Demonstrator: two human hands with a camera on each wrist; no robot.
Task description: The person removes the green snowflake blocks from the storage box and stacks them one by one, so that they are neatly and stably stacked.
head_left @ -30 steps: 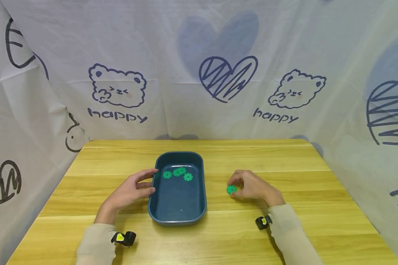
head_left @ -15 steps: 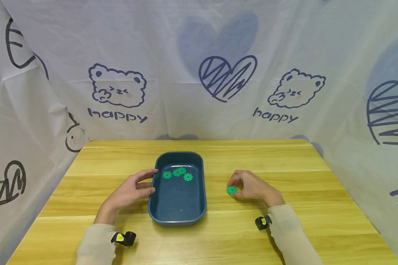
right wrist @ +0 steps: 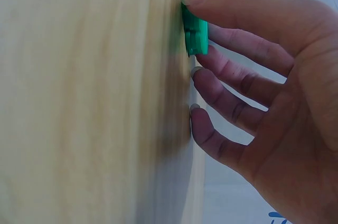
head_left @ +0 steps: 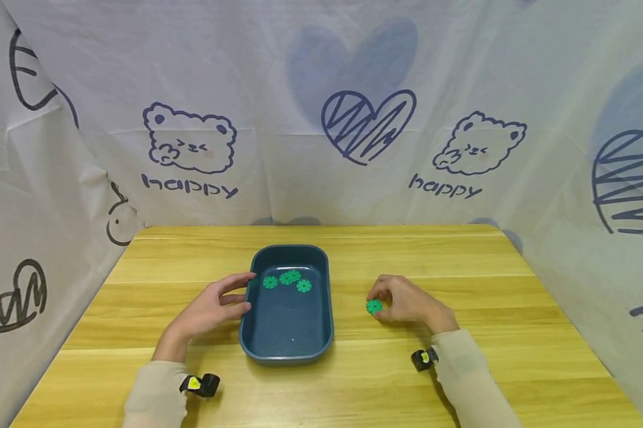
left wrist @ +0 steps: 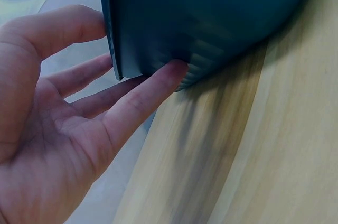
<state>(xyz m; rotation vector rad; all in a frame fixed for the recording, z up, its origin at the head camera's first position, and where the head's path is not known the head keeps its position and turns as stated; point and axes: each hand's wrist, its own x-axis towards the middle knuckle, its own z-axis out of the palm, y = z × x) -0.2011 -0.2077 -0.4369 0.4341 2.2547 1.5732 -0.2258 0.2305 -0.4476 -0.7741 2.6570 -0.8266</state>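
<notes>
Pinching a green disc (head_left: 373,307) by its edges, the right hand (head_left: 408,302) is holding it near the table (head_left: 375,380), probably for a firm grip. Left of its fingertips, a blue tray (head_left: 286,333) is sitting, its wall standing before more green discs (head_left: 304,286). The left hand (head_left: 210,305) is resting spread fingers on the tray's other side, maybe steadying it.

Held disc (head_left: 373,307) partly covered by right hand (head_left: 404,300) in head view. Of two overlapping discs (head_left: 289,277) in tray (head_left: 286,330), one partly hidden by other. Tray cut by top edge in both wrist views, inside out of sight there. Left hand (left wrist: 58,134) cropped in left wrist view, some fingertips hidden. Sleeves (head_left: 157,392) run off bottom of head view. Table (right wrist: 95,102) blurred in right wrist view.
</notes>
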